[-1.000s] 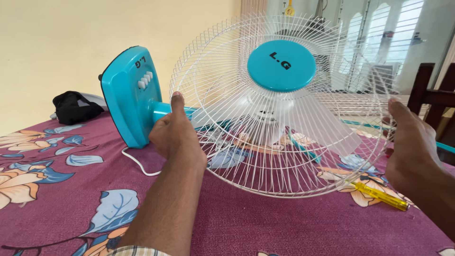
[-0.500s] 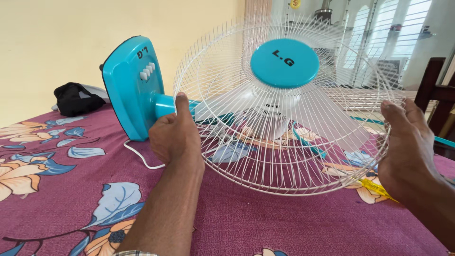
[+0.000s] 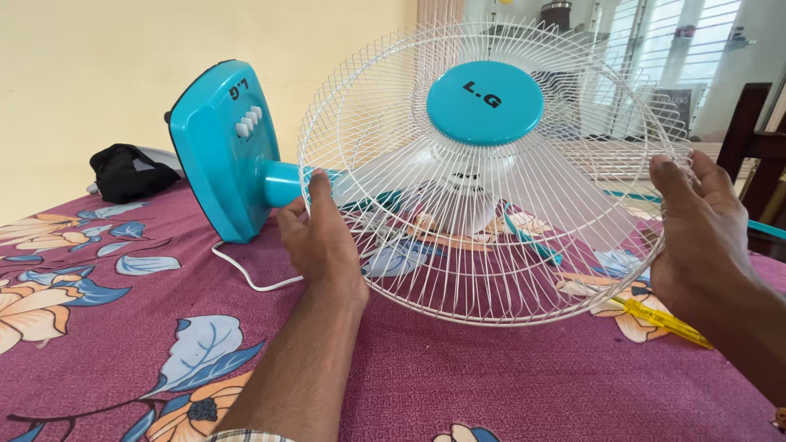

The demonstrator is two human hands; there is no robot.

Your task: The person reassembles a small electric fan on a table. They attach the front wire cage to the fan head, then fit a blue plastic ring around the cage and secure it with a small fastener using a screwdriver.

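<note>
A table fan lies on its side on a maroon flowered bedsheet. Its white wire grille faces me, with a round teal cap at the centre and pale blades behind the wires. My left hand grips the grille's left rim, thumb up along the wires. My right hand holds the right rim with fingers curled over the edge. The teal base with white push buttons stands on edge at the left, joined by a short teal neck.
A yellow-handled screwdriver lies on the sheet under my right hand. A white power cord loops from the base. A black cloth bundle sits far left by the yellow wall. A dark wooden chair stands at the right edge.
Both hands have shifted slightly up and inward along the grille rim. The fan has tilted a little, with its base swinging left.
</note>
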